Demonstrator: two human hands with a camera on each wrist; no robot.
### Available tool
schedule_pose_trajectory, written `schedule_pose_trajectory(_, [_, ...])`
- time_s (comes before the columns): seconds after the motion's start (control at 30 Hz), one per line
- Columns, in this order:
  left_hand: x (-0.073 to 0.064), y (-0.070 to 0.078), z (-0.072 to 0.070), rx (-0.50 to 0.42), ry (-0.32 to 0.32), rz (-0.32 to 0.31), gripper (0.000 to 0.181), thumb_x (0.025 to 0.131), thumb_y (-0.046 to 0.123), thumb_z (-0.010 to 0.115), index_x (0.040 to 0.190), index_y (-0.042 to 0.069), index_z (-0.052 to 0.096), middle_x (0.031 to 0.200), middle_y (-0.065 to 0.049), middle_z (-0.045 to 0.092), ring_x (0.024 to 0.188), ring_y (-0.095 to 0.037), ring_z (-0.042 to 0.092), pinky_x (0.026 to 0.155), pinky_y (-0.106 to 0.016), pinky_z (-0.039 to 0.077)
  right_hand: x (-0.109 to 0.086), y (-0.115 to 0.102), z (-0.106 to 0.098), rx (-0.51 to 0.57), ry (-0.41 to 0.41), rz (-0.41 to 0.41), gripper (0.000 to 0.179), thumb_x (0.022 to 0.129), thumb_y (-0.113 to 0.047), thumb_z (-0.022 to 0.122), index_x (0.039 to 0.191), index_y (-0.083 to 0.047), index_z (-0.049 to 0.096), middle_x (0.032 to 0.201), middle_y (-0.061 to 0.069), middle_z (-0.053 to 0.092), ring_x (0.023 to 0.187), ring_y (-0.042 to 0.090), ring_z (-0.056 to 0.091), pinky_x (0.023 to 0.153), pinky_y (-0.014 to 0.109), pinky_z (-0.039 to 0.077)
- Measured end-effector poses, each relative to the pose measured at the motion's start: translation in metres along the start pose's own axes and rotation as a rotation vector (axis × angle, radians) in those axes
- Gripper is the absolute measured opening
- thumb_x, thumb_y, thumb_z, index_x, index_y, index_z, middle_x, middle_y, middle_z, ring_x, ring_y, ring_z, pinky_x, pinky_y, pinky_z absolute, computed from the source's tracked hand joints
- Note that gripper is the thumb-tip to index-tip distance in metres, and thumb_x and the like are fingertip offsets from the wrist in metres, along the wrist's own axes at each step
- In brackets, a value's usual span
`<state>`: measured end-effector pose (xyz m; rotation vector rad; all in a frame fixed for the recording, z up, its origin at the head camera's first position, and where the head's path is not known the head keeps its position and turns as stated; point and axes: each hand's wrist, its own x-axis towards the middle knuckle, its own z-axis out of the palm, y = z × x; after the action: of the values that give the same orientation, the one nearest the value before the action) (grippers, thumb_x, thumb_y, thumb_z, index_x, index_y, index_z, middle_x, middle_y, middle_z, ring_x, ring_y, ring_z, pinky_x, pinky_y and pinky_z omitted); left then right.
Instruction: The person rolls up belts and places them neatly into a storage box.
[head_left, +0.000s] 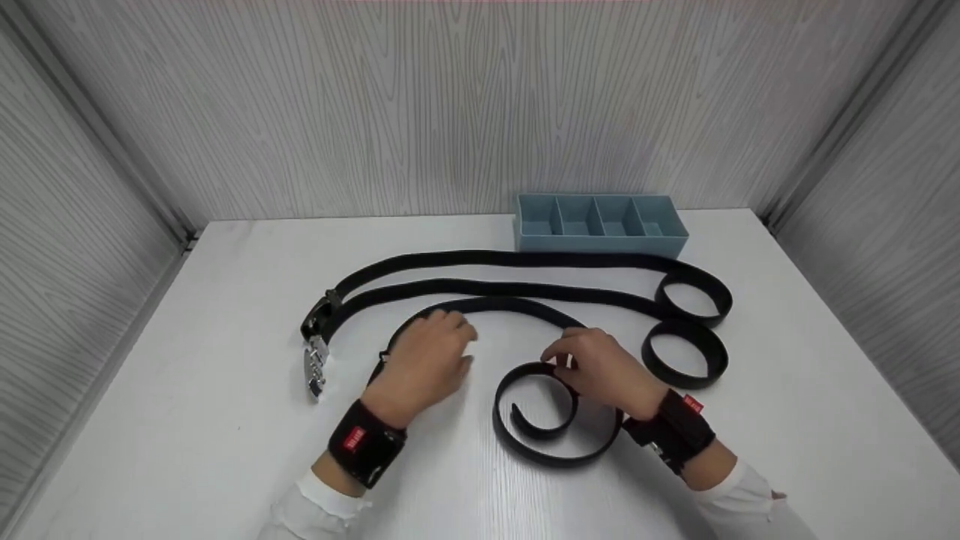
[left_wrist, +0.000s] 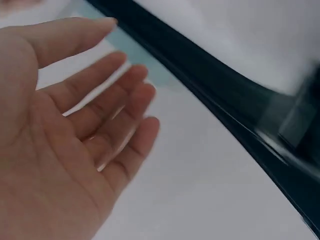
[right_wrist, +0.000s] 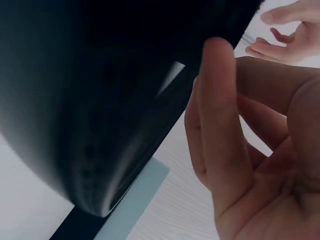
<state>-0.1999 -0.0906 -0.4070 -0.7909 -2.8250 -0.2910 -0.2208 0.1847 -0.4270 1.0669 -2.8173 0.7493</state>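
A black belt (head_left: 499, 304) arches across the table, with its right end rolled into a loose coil. At the top of that coil, my right hand (head_left: 604, 371) pinches the strap between thumb and fingers. In the right wrist view the belt (right_wrist: 75, 100) fills the left side, with the thumb and fingers (right_wrist: 220, 100) right at its edge. My left hand (head_left: 427, 360) is over the belt's left part and hides its buckle end. The left wrist view shows this hand (left_wrist: 65, 125) with fingers loosely bent and nothing held, beside the dark strap (left_wrist: 200, 75).
Two more black belts, a far one (head_left: 525, 259) and a middle one (head_left: 525, 291), lie behind, their right ends coiled. Their silver buckle (head_left: 315, 367) parts lie together at the left. A blue tray (head_left: 600, 244) with several compartments stands at the back against the wall.
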Motion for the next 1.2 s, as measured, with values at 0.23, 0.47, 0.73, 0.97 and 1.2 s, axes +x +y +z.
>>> schedule_pose_trajectory(0.23, [0.009, 0.055, 0.006, -0.091, -0.100, 0.231, 0.005, 0.090, 0.020, 0.080, 0.092, 0.016, 0.076, 0.089, 0.003, 0.069, 0.080, -0.016, 0.065, 0.069, -0.033, 0.052, 0.003, -0.004, -0.008, -0.034, -0.051, 0.066, 0.027, 0.086, 0.001, 0.077, 0.112, -0.004, 0.077, 0.089, 0.002, 0.070, 0.081, 0.017, 0.066, 0.073, 0.036, 0.053])
schedule_pose_trajectory(0.47, [0.002, 0.065, 0.019, -0.041, -0.140, 0.233, 0.011, 0.089, 0.019, 0.077, 0.078, 0.021, 0.078, 0.075, 0.008, 0.071, 0.064, -0.014, 0.062, 0.059, -0.032, 0.047, -0.005, -0.009, -0.025, -0.065, -0.114, 0.055, 0.033, 0.089, -0.007, 0.078, 0.122, -0.010, 0.075, 0.098, 0.001, 0.071, 0.081, 0.016, 0.065, 0.070, 0.033, 0.052])
schedule_pose_trajectory(0.73, [0.003, 0.067, 0.023, -0.036, -0.150, 0.189, 0.024, 0.090, 0.030, 0.077, 0.070, 0.018, 0.073, 0.065, 0.007, 0.065, 0.059, -0.013, 0.055, 0.059, -0.031, 0.044, -0.014, -0.011, -0.026, -0.088, -0.184, 0.028, 0.030, 0.085, -0.009, 0.084, 0.114, -0.011, 0.079, 0.102, -0.001, 0.068, 0.078, 0.010, 0.063, 0.068, 0.029, 0.051])
schedule_pose_trajectory(0.97, [0.007, 0.062, 0.028, 0.020, -0.157, 0.136, 0.042, 0.081, 0.056, 0.083, 0.073, 0.017, 0.068, 0.073, 0.002, 0.067, 0.070, -0.019, 0.063, 0.067, -0.034, 0.047, -0.012, -0.007, -0.023, -0.031, -0.179, 0.009, 0.020, 0.084, -0.004, 0.083, 0.103, -0.008, 0.080, 0.099, 0.000, 0.071, 0.081, 0.013, 0.068, 0.073, 0.030, 0.055])
schedule_pose_trajectory(1.2, [0.008, 0.061, 0.041, 0.030, -0.056, 0.140, 0.045, 0.079, 0.062, 0.081, 0.084, 0.017, 0.075, 0.082, 0.002, 0.069, 0.077, -0.019, 0.063, 0.068, -0.031, 0.044, -0.005, 0.000, -0.016, 0.100, -0.162, 0.069, 0.029, 0.085, 0.004, 0.078, 0.113, -0.003, 0.075, 0.095, 0.005, 0.074, 0.084, 0.014, 0.069, 0.073, 0.029, 0.055])
